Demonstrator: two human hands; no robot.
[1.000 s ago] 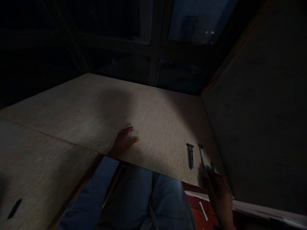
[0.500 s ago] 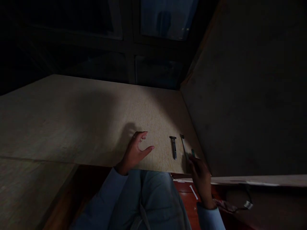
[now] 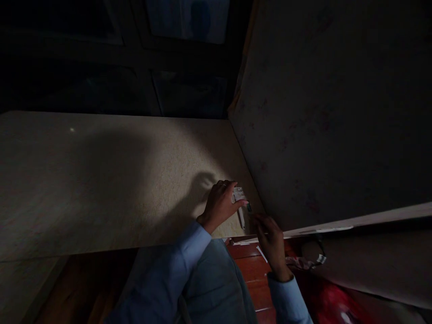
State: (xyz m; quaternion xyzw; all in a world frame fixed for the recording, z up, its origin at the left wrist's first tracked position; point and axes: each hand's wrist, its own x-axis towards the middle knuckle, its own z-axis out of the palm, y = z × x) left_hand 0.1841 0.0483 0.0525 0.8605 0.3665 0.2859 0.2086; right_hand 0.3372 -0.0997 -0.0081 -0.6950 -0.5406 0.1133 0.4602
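My left hand (image 3: pixel 221 203) is over the right part of the table, its thumb and fingers around a small, clear, box-like thing (image 3: pixel 239 194) with whitish marks. Just below that lies a slim white handle (image 3: pixel 241 219), apparently of the toothbrush; its head is hidden. A small green item (image 3: pixel 249 207) lies right beside my left thumb. My right hand (image 3: pixel 272 240) is at the table's front right edge, fingers drawn together in a pinch; what they hold, if anything, is too dark to tell. The razor cannot be seen behind my left hand.
The pale table (image 3: pixel 135 198) stretches far to the left. A dark patterned wall or panel (image 3: pixel 313 135) borders it on the right, and a dark window (image 3: pixel 189 20) stands behind. Below are a reddish floor (image 3: pixel 251 274), a cable with a tag (image 3: pixel 321 259) and a red thing (image 3: pixel 324 297).
My view has turned right. My left hand has moved right, over where the razor and toothbrush lie, with the clear box now visible in it. My right hand has drawn slightly off the toothbrush handle.
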